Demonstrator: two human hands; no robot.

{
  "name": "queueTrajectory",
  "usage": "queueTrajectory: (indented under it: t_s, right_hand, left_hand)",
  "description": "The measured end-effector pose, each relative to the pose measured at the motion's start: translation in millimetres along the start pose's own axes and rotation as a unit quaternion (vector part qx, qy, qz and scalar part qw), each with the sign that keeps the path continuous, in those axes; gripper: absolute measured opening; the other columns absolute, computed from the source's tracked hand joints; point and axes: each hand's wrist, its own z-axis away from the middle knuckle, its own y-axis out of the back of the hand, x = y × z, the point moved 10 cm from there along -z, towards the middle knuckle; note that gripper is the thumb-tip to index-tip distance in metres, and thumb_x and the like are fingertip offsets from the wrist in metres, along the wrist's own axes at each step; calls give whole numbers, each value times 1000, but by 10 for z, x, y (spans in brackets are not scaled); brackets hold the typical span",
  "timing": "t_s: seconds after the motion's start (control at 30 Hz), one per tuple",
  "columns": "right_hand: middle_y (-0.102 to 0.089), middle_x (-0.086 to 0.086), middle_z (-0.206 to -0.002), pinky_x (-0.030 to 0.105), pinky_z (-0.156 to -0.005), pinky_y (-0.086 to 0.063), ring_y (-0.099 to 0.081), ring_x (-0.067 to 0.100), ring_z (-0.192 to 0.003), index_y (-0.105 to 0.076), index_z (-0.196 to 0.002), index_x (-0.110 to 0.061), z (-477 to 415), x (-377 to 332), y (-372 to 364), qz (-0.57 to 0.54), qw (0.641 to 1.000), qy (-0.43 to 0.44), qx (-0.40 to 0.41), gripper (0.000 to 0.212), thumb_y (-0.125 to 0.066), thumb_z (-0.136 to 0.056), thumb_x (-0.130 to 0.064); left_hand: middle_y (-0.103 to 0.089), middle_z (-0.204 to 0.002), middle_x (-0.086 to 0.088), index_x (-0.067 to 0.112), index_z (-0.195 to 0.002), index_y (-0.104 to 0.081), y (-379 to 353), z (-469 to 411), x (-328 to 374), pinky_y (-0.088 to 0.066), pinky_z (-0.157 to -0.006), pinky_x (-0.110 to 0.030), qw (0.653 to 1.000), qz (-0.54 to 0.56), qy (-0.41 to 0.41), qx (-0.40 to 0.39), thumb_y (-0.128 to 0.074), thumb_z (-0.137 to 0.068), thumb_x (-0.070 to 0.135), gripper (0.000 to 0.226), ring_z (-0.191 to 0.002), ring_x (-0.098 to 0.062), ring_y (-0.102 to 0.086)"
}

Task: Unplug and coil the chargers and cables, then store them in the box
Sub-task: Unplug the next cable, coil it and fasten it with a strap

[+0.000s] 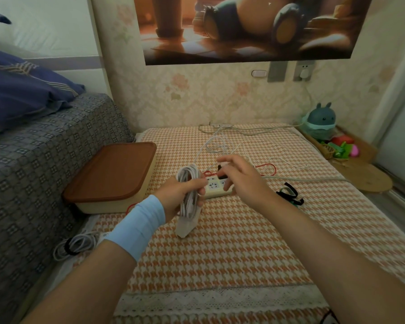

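- though it lies nearest, at the left edge of the table [220, 253], the bundled cable [76, 245] with a black band round it needs only lifting; it looks light and limp, so take it by the banded middle.
- the left hand [180, 195] has its fingers wrapped round a white cable coil [188, 181], held upright just above the cloth, with a white charger block [187, 224] hanging below the fist.
- that block is the only stiff, weighty part. the loops are soft and springy and will likely flop open if the hold slackens, so the coil's waist is the place to keep hold.
- the right hand [241, 181] hovers over the power strip [216, 189], fingers spread and loosely bent; whether it pinches the thin strand running to the coil i cannot tell.
- a black plug [221, 171] sits in the strip, partly hidden by that hand; it is best taken by its hard body, not the cord.
- black straps [290, 195] lie right of the strip, apart from it.
- the box [103, 206] stands left of the strip against the bed, its brown lid on.
- farther back, a red cable [267, 166] and loose white cable [214, 146] lie tangled; both are slack and likely to snag, so feeding them from a free end seems safest.
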Motion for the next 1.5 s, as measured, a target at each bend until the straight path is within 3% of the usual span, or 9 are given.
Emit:
queueTrajectory:
  t_s: [0.17, 0.3, 0.47, 0.63, 0.83, 1.0, 1.1, 1.37, 1.5]
  right_hand:
    - [-63, -18, -91, 19, -67, -44, -59, -4, -80, -61, -117, -36, 143, -486, -87, 158, 974, 162, -19, 25, -44, -103, -48]
    - [-55, -7, -63, 25, -53, -32, -50, 7, -57, -59, -80, -32, 154, -491, -206, 278, 944, 173, -47, 33, -46, -99, -56]
    - [-58, 3, -56, 29, -52, -43, -52, 15, -49, -60, -66, -13, 47, -434, -143, 229, 963, 143, -26, 44, -59, -98, -42]
    - [-41, 3, -51, 21, -48, -38, -34, 10, -40, -50, -62, -9, -8, -320, -41, 208, 973, 94, -8, 49, -65, -97, -39]
    - [-45, 7, -58, 19, -51, -34, -36, 17, -49, -51, -65, -8, -22, -204, 6, 228, 970, 84, 2, 48, -58, -100, -40]
    - [-63, -13, -102, 15, -78, -42, -56, -2, -90, -69, -111, -23, 138, -394, -102, 272, 936, 223, -23, 32, -49, -102, -46]
    - [-55, -9, -68, 21, -56, -34, -48, 6, -58, -63, -82, -21, 126, -374, -139, 316, 915, 250, -4, 43, -41, -100, -53]
    - [-30, -2, -40, 28, -44, -24, -25, 14, -36, -36, -47, -17, -212, -1, 89, 239, 967, 76, 37, 58, -54, -101, -30]
    - [-29, -5, -36, 29, -44, -23, -24, 13, -32, -37, -46, -16, -284, 142, 171, 241, 969, 12, 50, 58, -54, -100, -29]
  left_hand:
    - [-59, -66, -9, 10, -90, -62, -418, 67, 16, -49, -71, -42, 981, -157, -37, -112, -71, -84, 4, 11, -62, -25, -54]
    - [-56, -68, -8, 4, -104, -61, -614, 122, 6, -46, -51, -28, 964, -196, -50, -175, -69, -84, -2, 22, -49, -16, -50]
    - [-69, -83, -3, 15, -127, -50, -635, 137, 0, -55, -65, -29, 971, -143, -25, -191, -71, -81, -6, 55, -69, -16, -68]
    - [-73, -89, -3, 13, -98, -70, -459, 2, -59, -54, -73, -37, 898, -423, -27, -118, -82, -64, 43, 47, -81, -22, -68]
    - [-60, -81, -10, 7, -83, -61, -505, -72, -150, -48, -71, -41, 915, -390, 3, -102, -79, -71, 33, 34, -76, -23, -56]
    - [-68, -93, -7, 8, -90, -70, -534, -76, -96, -52, -88, -37, 952, -279, 4, -124, -68, -78, 11, 12, -91, -21, -62]
    - [-72, -98, -3, 12, -90, -74, -579, -93, -133, -52, -94, -33, 951, -273, 8, -145, -69, -74, 19, 18, -100, -20, -64]
    - [-60, -128, 5, 23, -134, -56, -377, -264, 42, -47, -98, -36, 884, -464, -29, -54, -71, -81, 48, 60, -115, -16, -56]
    - [-69, -111, 6, 28, -116, -67, -466, -229, 41, -50, -92, -33, 914, -399, -31, -69, -68, -81, 50, 42, -102, -13, -64]
